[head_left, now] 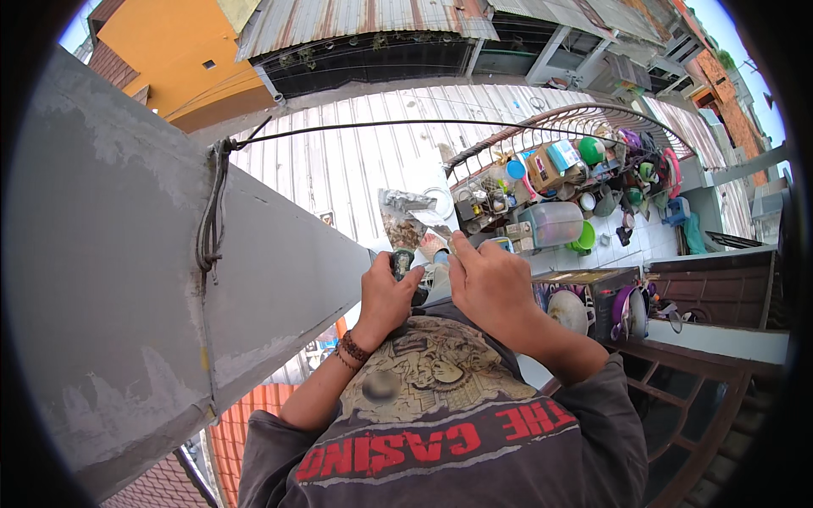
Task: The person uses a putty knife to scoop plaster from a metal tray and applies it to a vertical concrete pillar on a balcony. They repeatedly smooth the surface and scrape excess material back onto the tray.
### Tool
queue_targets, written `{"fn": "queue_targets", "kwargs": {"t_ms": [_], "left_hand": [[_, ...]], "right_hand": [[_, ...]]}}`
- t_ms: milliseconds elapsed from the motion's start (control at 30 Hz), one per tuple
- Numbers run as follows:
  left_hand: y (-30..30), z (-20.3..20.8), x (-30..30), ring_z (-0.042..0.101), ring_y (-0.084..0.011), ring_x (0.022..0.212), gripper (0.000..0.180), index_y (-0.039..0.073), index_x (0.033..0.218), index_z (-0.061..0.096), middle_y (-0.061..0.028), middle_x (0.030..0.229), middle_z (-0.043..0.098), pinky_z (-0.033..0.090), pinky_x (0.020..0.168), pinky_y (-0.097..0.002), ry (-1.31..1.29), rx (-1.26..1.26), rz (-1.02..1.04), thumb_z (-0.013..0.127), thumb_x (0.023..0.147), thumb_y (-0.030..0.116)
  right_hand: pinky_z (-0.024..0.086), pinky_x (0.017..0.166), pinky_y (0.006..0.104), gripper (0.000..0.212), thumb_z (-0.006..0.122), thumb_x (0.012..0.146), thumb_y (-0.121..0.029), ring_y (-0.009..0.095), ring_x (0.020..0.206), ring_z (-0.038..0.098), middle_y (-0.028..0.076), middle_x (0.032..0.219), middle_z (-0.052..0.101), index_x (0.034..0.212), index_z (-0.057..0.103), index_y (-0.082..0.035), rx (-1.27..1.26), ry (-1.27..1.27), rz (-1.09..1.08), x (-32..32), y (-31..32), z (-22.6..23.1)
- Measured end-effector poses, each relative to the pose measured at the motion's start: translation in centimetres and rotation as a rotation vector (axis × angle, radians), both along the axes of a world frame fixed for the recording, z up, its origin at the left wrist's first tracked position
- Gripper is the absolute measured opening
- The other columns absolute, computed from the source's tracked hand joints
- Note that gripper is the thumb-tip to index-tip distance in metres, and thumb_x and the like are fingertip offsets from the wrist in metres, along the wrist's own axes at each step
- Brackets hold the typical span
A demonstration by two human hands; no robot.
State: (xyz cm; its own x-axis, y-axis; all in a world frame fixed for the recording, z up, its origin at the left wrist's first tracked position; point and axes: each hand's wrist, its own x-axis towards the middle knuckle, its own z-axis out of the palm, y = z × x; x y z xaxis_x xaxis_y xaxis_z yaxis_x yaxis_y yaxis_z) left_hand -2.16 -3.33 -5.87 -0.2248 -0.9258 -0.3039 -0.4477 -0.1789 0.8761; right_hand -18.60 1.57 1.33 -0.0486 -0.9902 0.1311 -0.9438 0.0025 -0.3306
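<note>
Head view: wide scraper point(400, 234) held in left hand point(386, 294), fingers wrapped round dark handle, blade pointed away from body. Grey paste point(408, 201) smeared at blade's far end. Narrow scraper point(439, 227) gripped in right hand point(491, 284), index finger stretched along it (handle hidden by fingers), blade angled leftward beside wide one; contact between blades hard to tell. Bracelets point(350, 349) worn on left wrist. Bundled cord point(209, 241) hung against grey wall point(118, 279) at left. Clear bin point(556, 224) and green bucket point(584, 239) seen at right.

Grn bucket point(583, 240) sits nr clr plastic tub point(555, 223).
</note>
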Motion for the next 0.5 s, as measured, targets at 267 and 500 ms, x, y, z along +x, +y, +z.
{"fn": "queue_targets", "kwargs": {"t_ms": [267, 500], "left_hand": [[0.1, -0.4, 0.1, 0.057, -0.0131, 0.057, 0.036, -0.006, 0.088, 0.059, -0.0099, 0.067, 0.061, 0.046, 0.053, -0.0319, 0.001, -0.034, 0.004, 0.076, 0.081, 0.026], [0.1, -1.1, 0.1, 0.056, -0.0130, 0.047, 0.035, -0.006, 0.089, 0.057, -0.0094, 0.066, 0.061, 0.044, 0.043, -0.0298, 0.061, -0.012, 0.018, 0.075, 0.084, 0.024]], "right_hand": [[0.048, 0.051, 0.0431, 0.031, 0.066, 0.086, -0.020, 0.032, 0.056, 0.061, 0.013, 0.070, 0.058, 0.113, 0.069, -0.006, -0.047, 0.008, -0.005, -0.6, -0.5, 0.6], [0.049, 0.054, 0.0438, 0.032, 0.064, 0.086, -0.019, 0.033, 0.061, 0.062, 0.015, 0.073, 0.059, 0.114, 0.068, -0.005, 0.034, -0.003, 0.025, -0.8, -0.5, 0.8]]}}
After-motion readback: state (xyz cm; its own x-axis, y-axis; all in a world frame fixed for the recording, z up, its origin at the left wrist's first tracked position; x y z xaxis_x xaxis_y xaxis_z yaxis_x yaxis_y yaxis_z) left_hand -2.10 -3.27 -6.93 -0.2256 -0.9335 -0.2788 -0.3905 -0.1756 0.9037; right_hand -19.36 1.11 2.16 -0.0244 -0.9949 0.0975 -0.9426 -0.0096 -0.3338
